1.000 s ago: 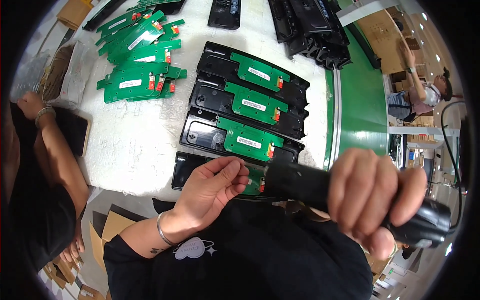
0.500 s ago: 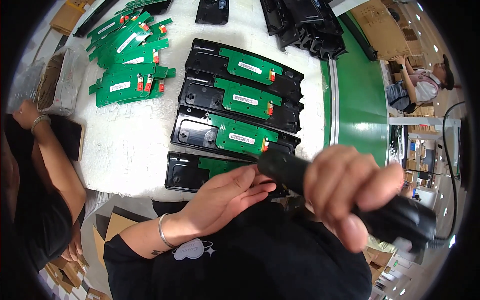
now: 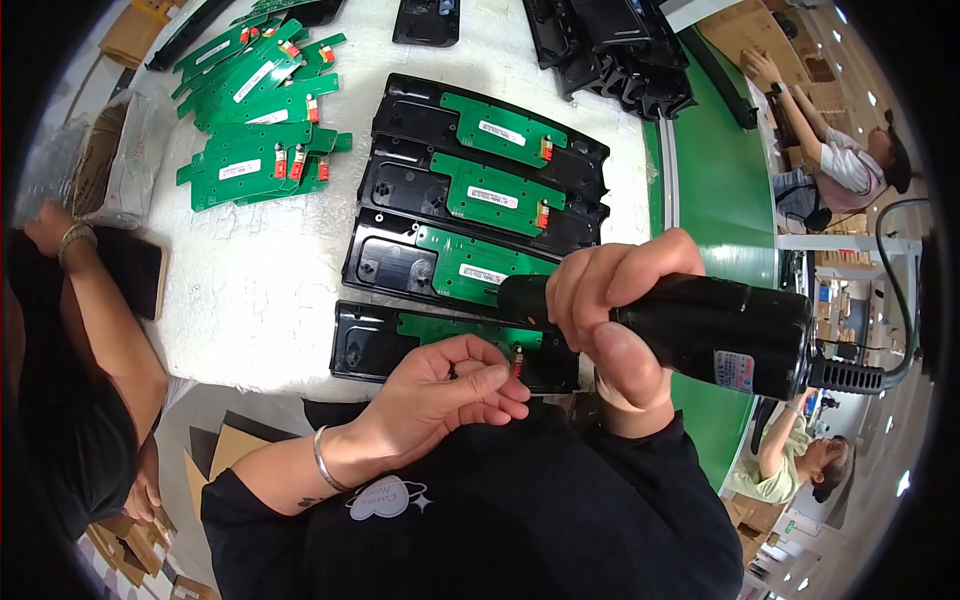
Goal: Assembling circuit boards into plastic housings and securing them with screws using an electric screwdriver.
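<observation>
My right hand (image 3: 620, 315) grips a black corded electric screwdriver (image 3: 735, 325), held roughly level with its tip end pointing left. That end is over the green circuit board (image 3: 452, 268) in the second-nearest black plastic housing (image 3: 372, 268); the bit and any contact are unclear. My left hand (image 3: 435, 395) is closed, thumb against curled fingers, with small dark bits showing between them that I cannot make out. It hovers at the front edge of the nearest housing (image 3: 365, 350), partly covering it. That housing also bears a circuit board (image 3: 420, 325), with a red-and-white connector (image 3: 518, 360) beside my fingertips.
Two more housings with boards (image 3: 500, 135) lie beyond in the row. Loose circuit boards (image 3: 250, 150) are piled at far left; black plastic parts (image 3: 620, 60) are stacked at far right. A green strip (image 3: 720, 230) runs along the right. A co-worker's arm (image 3: 110, 310) is at left.
My right hand has moved left and up with the screwdriver, turning it closer to level. My left hand has drawn back slightly and its fingers have curled in, uncovering the nearest board's connector.
</observation>
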Demonstrator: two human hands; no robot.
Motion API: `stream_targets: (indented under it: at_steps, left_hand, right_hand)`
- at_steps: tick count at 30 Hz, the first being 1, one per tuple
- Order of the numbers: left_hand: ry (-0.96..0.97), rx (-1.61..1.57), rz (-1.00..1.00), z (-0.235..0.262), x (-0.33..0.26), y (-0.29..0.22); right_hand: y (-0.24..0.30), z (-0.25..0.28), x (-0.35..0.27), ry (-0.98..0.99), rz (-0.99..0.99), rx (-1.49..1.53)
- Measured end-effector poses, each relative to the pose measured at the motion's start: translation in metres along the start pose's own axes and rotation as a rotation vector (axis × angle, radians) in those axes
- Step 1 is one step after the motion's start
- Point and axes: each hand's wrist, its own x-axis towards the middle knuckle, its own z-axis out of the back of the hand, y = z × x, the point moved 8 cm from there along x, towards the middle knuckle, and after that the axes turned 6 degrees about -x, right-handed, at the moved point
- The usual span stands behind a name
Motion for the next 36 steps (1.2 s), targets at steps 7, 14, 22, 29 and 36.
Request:
stream_targets:
  at_steps: [7,14,22,29,36]
  left_hand:
    - [-0.019,-0.079,-0.138,0.0,0.0,-0.008]
    - [-0.062,-0.206,-0.16,0.002,0.007,-0.01]
    - [0.002,-0.252,-0.178,0.0,0.02,-0.009]
    - [0.093,-0.273,-0.113,-0.004,0.026,-0.004]
    - [0.035,-0.171,0.025,-0.016,0.023,0.005]
  right_hand:
    - [-0.001,-0.013,0.002,0.123,-0.064,-0.095]
    - [0.038,0.002,-0.001,0.065,0.167,0.156]
    - [0.091,-0.001,-0.006,0.384,0.362,0.175]
    - [0.088,0.002,-0.006,0.356,0.304,0.117]
    - [0.023,0.023,0.005,-0.137,0.161,-0.002]
